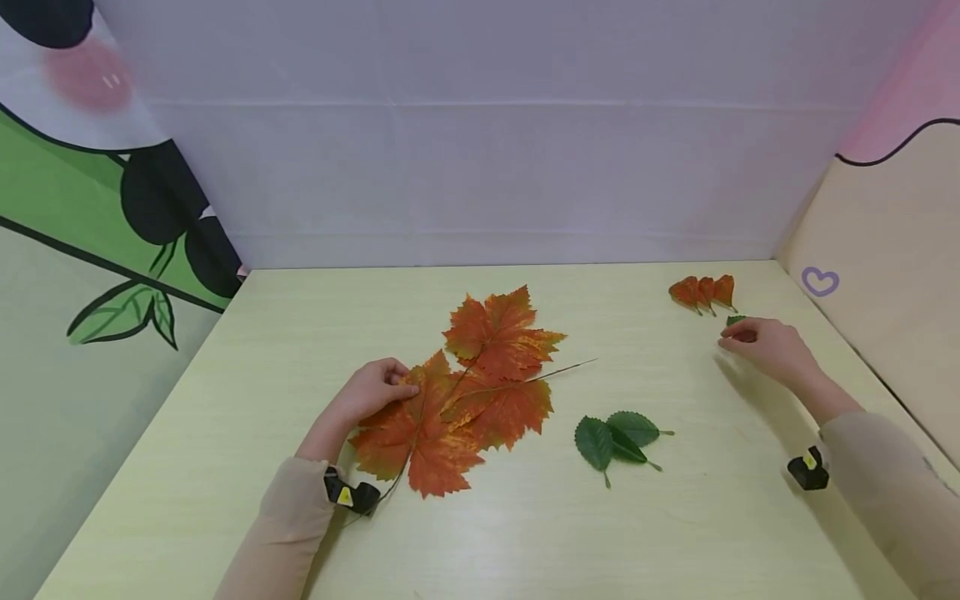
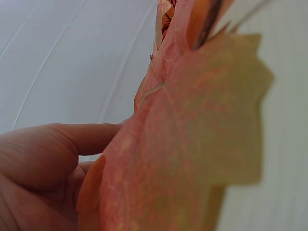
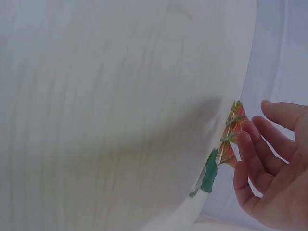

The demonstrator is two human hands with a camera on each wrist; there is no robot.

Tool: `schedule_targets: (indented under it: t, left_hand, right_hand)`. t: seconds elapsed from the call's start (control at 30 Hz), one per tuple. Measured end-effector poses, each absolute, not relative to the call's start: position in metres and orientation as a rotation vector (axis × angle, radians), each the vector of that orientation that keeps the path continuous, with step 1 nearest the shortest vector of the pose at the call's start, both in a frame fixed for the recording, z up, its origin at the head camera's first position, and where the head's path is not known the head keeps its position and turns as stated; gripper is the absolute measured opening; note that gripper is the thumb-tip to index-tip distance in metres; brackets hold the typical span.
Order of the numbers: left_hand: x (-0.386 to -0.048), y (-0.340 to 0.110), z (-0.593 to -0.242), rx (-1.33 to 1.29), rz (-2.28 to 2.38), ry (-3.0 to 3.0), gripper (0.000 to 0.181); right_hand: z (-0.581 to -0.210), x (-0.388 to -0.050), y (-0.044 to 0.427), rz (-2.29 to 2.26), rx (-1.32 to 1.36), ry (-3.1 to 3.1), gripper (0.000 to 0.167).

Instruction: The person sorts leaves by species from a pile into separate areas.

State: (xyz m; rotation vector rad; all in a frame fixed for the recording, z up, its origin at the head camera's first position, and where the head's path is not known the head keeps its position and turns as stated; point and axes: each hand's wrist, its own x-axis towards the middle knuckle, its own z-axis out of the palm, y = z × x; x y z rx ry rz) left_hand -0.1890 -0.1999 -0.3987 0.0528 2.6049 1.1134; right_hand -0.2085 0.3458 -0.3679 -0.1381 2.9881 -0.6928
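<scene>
On the left side of the table, my left hand (image 1: pixel 373 390) pinches the edge of a large orange-red maple leaf (image 1: pixel 442 458), thumb on top. This leaf (image 2: pixel 192 125) hides some of the fingertips in the left wrist view. It overlaps two more maple leaves (image 1: pixel 498 333) with thin stems. At the far right, my right hand (image 1: pixel 776 350) hovers beside a small green leaf (image 1: pixel 735 319). Its fingers are loosely bent, the thumb apart, with nothing between them in the right wrist view. That green leaf (image 3: pixel 209 173) lies near three small orange leaves (image 3: pixel 230 139).
Several toothed green leaves (image 1: pixel 633 429) lie overlapped right of the maple leaves. The small orange leaves (image 1: pixel 705 292) form a row by the table's back right corner. A pale cloth (image 1: pixel 510 183) rises behind the table, with printed panels (image 1: pixel 885 250) at both sides.
</scene>
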Motion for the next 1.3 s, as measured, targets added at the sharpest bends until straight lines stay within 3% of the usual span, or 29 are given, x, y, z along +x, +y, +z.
schedule_targets:
  t: [0.37, 0.73, 1.3]
  left_hand:
    - [-0.189, -0.2, -0.399, 0.054, 1.109, 2.607, 0.031]
    - [-0.188, -0.2, -0.398, 0.063, 1.122, 2.613, 0.03]
    - [-0.188, -0.2, -0.398, 0.056, 1.134, 2.595, 0.032]
  right_hand:
    - [-0.371, -0.188, 0.3, -0.742, -0.351, 2.886, 0.04]
    - [-0.373, -0.17, 0.261, -0.851, -0.503, 2.706, 0.027]
    - [-0.38, -0.161, 0.239, -0.728, -0.686, 2.595, 0.034]
